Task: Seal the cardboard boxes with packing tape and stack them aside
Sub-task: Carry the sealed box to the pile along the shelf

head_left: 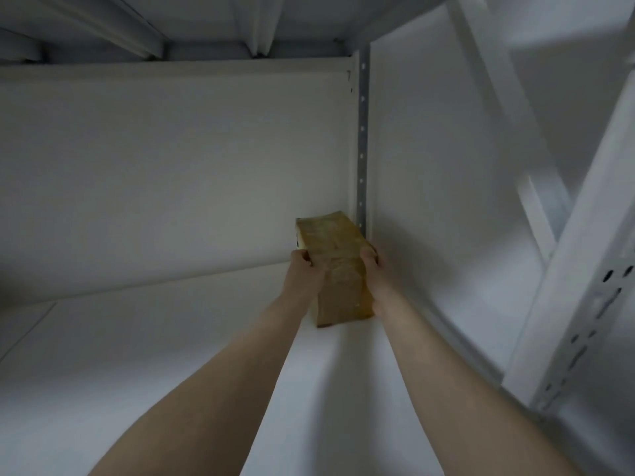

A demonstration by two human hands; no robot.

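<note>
The left hand grasps the left side of a cardboard box, its thumb hooked over the top edge. The right hand grasps the opposite side in the same way, so the box sits squeezed between both hands. Both bare forearms reach forward and up to it.

The box is long and narrow and lies lengthwise, pointing away from the hands. Its top face has a slight sheen. Its near lower edge meets the white shelf below the hands, though the blur leaves it unclear whether it is fully resting there.

Just beyond the hands, the far end of the box is close to the back panel and a perforated grey upright in the corner. A white side panel runs just right of the right hand. Further right stands a slotted white post. Overhead is the ribbed underside of the next shelf.
</note>
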